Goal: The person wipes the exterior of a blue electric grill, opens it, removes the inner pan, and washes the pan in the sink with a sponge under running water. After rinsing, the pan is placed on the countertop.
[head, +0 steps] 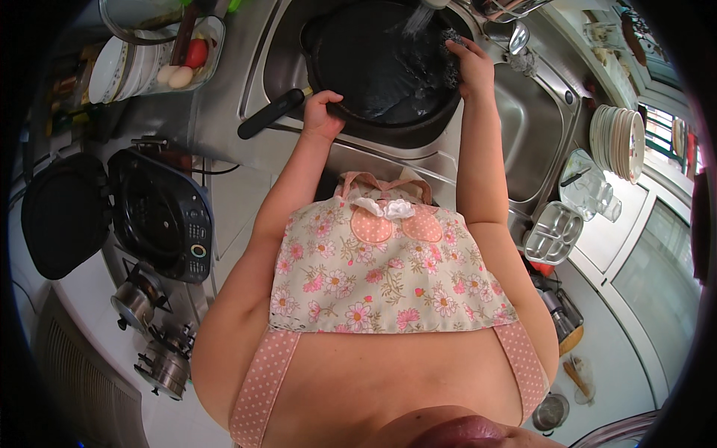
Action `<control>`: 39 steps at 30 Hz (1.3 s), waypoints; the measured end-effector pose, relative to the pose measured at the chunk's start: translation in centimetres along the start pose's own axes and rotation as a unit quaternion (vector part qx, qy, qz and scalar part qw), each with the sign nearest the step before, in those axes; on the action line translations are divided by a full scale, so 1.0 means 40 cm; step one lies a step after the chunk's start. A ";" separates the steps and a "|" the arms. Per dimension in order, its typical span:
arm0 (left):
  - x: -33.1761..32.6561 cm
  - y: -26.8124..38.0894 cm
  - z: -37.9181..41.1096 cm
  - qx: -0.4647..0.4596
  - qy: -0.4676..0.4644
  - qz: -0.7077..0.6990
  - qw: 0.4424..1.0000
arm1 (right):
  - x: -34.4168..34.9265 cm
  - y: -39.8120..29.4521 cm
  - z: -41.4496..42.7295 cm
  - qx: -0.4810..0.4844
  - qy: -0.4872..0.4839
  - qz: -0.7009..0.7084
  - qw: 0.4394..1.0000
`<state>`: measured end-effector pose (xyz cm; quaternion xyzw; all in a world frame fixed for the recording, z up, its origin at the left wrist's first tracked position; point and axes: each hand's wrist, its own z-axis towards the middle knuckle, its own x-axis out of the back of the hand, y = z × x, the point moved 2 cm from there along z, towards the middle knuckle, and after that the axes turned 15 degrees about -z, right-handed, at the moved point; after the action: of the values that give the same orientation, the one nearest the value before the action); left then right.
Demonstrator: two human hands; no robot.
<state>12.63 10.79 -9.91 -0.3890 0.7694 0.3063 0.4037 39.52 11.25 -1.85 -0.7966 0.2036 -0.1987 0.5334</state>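
A large black pan sits tilted in the left basin of a steel sink, wet inside, while water runs from a faucet head at the top. My left hand grips the pan's near left rim, thumb over the edge. Just left of that hand, a black handle sticks out over the counter. At the pan's right side, my right hand holds a metal scouring pad against the inner wall; part of the pad is hidden by the fingers.
The right basin adjoins the pan. Stacked plates, a divided steel tray and a glass dish stand at right. At left are an open electric griddle, bowls, eggs and a tomato.
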 end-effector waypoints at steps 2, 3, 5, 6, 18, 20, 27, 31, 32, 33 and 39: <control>-0.003 -0.003 -0.001 0.008 0.007 0.004 1.000 | 0.011 0.007 -0.002 0.000 0.010 -0.008 1.000; -0.005 -0.004 0.000 0.014 0.002 0.001 1.000 | 0.016 0.007 -0.002 0.000 0.009 -0.005 1.000; -0.008 -0.006 0.000 0.025 -0.009 -0.005 1.000 | 0.021 0.006 -0.003 0.000 0.006 0.001 1.000; -0.002 -0.004 0.004 0.026 -0.004 -0.001 1.000 | 0.022 0.004 -0.006 -0.002 0.004 0.005 1.000; -0.014 -0.010 -0.007 0.034 -0.022 0.005 0.999 | 0.037 0.051 0.015 -0.017 0.008 -0.005 1.000; -0.005 -0.007 -0.003 0.038 -0.016 0.005 0.999 | 0.035 0.055 0.011 -0.023 0.010 -0.007 1.000; -0.016 -0.011 -0.010 0.030 -0.006 0.024 0.999 | 0.041 0.102 0.034 -0.033 0.015 -0.011 0.999; -0.017 -0.011 -0.010 0.035 -0.001 0.023 0.999 | 0.038 0.114 0.033 -0.023 0.020 -0.018 0.999; -0.015 -0.011 -0.008 0.041 0.001 0.022 0.999 | 0.041 0.122 0.039 -0.016 0.025 -0.025 0.999; -0.012 -0.010 -0.006 0.042 0.000 0.020 0.999 | 0.038 0.112 0.031 0.003 0.035 -0.056 0.998; -0.016 -0.008 -0.012 0.025 -0.008 0.008 1.000 | -0.047 0.102 -0.034 0.254 0.183 -0.376 0.872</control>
<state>12.97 10.46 -9.16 -0.3702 0.7766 0.2931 0.4170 36.75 9.78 -5.37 -0.5994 -0.0749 -0.5719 0.5551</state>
